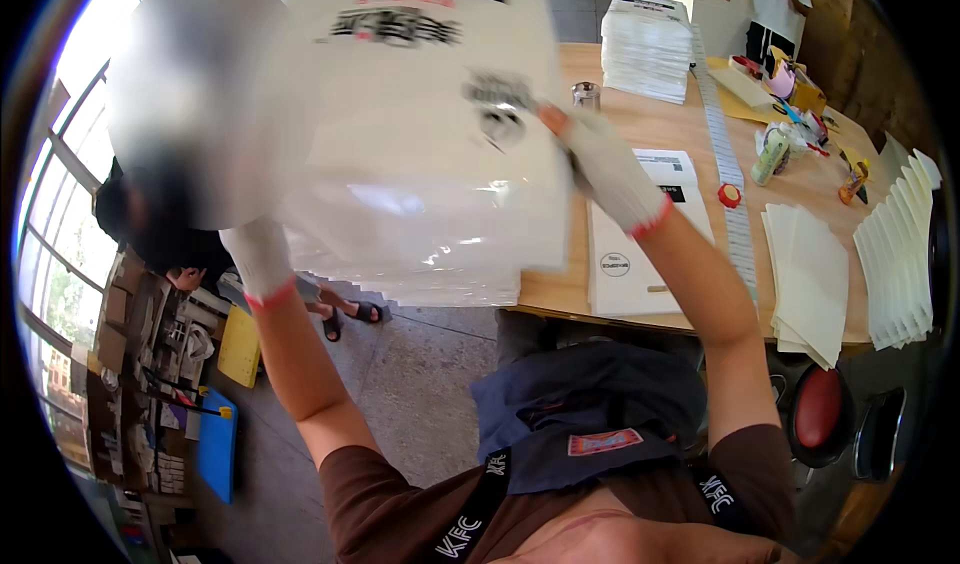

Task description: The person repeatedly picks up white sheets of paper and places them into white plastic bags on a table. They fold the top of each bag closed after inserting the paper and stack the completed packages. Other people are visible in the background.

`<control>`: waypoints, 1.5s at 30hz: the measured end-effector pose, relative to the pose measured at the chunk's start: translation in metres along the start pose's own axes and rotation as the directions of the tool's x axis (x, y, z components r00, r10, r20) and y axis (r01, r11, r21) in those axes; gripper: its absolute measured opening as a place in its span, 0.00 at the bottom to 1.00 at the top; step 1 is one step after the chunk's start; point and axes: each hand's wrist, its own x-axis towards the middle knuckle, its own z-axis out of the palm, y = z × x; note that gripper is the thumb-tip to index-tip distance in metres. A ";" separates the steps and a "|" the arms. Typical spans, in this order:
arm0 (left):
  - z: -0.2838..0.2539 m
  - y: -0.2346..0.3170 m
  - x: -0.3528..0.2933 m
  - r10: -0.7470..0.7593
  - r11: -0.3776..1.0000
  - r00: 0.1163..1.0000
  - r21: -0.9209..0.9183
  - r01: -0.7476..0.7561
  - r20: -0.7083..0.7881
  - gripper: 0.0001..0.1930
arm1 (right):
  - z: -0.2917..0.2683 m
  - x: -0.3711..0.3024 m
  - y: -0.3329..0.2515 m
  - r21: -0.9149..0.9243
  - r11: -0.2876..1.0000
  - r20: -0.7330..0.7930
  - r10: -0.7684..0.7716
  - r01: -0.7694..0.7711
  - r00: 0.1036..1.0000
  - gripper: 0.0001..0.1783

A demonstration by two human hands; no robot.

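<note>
A large glossy white plastic bag (400,144) with black print is held up in front of me, its upper part blurred by motion. My right hand (608,169), in a white knit glove with a red cuff, is closed on the bag's right edge, with a bare fingertip showing. My left hand (255,259), gloved the same way, is raised at the bag's left side. Its fingers are hidden by a pale blur. Under the bag, the layered edges of a stack of similar bags (450,289) show at the table's left edge.
On the wooden table (560,289) lie a printed white stack (640,274), a tall bag stack (645,49), a long ruler (735,204), a spray can (770,154) and blank sheets (805,274). A red stool (818,409) stands right. People are at left and far right.
</note>
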 end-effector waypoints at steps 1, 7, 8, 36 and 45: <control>-0.002 -0.001 0.031 -0.015 0.996 0.998 -0.082 0.020 0.064 0.32 | 0.013 0.042 -0.015 -0.149 0.988 0.053 0.037 -0.029 0.998 0.20; -0.066 -0.086 0.052 -0.336 0.724 0.942 0.645 0.244 0.021 0.24 | 0.052 0.082 -0.008 -0.340 0.919 0.026 0.223 -0.201 0.974 0.24; -0.057 -0.088 0.044 -0.291 0.786 0.955 0.557 0.269 -0.051 0.22 | 0.047 0.080 -0.005 -0.281 0.944 0.073 0.199 -0.171 0.977 0.23; 0.336 -0.137 -0.372 -0.165 0.632 0.077 0.046 0.773 0.983 0.18 | -0.388 -0.345 0.021 -0.590 -0.424 -0.633 -0.285 -0.687 0.720 0.16; 0.428 -0.126 -0.432 -0.470 0.031 -0.457 0.532 0.846 0.755 0.14 | -0.193 -0.364 0.031 -0.935 -0.197 -0.280 -0.103 -0.295 0.955 0.23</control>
